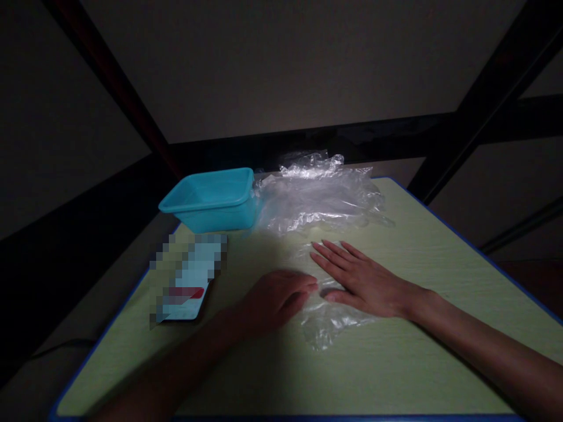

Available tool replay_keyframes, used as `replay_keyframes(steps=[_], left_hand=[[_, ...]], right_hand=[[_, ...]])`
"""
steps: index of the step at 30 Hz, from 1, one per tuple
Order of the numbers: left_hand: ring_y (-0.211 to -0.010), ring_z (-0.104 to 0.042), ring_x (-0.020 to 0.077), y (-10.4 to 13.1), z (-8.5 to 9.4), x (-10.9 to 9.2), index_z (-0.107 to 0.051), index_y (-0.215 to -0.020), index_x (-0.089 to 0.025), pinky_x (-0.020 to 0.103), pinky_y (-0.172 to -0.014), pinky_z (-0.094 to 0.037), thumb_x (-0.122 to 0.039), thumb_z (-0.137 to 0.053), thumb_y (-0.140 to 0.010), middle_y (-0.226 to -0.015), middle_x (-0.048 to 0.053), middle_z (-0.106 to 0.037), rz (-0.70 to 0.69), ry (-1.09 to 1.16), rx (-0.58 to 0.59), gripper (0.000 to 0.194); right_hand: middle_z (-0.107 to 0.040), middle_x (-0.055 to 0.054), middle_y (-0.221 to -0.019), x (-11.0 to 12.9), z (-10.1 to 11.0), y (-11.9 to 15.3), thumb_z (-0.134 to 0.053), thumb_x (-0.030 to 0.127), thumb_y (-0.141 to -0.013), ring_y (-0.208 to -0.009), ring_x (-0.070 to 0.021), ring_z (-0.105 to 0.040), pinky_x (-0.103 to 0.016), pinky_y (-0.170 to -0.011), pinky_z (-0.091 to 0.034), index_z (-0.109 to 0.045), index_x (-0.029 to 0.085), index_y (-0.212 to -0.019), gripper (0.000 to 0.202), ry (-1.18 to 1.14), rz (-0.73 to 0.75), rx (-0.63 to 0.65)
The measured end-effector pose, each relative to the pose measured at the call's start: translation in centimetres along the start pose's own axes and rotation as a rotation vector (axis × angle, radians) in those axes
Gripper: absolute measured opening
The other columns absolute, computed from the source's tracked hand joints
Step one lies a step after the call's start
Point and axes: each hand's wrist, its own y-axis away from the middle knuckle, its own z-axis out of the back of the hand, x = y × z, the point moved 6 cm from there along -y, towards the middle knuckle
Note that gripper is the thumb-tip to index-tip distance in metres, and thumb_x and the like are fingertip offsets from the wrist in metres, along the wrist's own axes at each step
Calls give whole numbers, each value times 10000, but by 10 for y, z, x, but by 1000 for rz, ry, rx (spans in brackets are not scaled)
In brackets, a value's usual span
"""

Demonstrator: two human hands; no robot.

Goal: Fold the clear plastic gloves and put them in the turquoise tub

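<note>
Green tabletop (440,258) bears clear plastic (323,328) beneath the flat right grip (363,282).

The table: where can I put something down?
Bare tabletop lies between the heaped plastic bags, right forearm and right edge; another patch, between both forearms along the near edge. Crowded: left, with turquoise basin and smartphone; middle, with left hand, right hand and flattened plastic.
</note>
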Motion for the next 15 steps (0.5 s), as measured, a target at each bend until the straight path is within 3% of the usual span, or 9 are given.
replay_keyframes(steps=[6,15], left_hand=[[-824,-650,175,3,8,5,-624,-960,-161,285,-763,-475,-285,-363,-927,-896,70,-703,12,-90,18,291],[-750,-628,158,8,21,7,-644,-896,-172,286,-783,-450,-213,-430,-891,-774,38,-682,3,-144,166,219]], right_hand=[[-192,-160,-1478,-1,-1,0,-263,600,-885,-1361,-287,-139,-519,-1085,-185,-237,106,-1416,726,-15,-1,9],[-195,-166,-1476,-1,0,0,-268,598,-884,-1358,-294,-149,-528,-1082,-182,-240,99,-1414,728,-27,-6,12]])
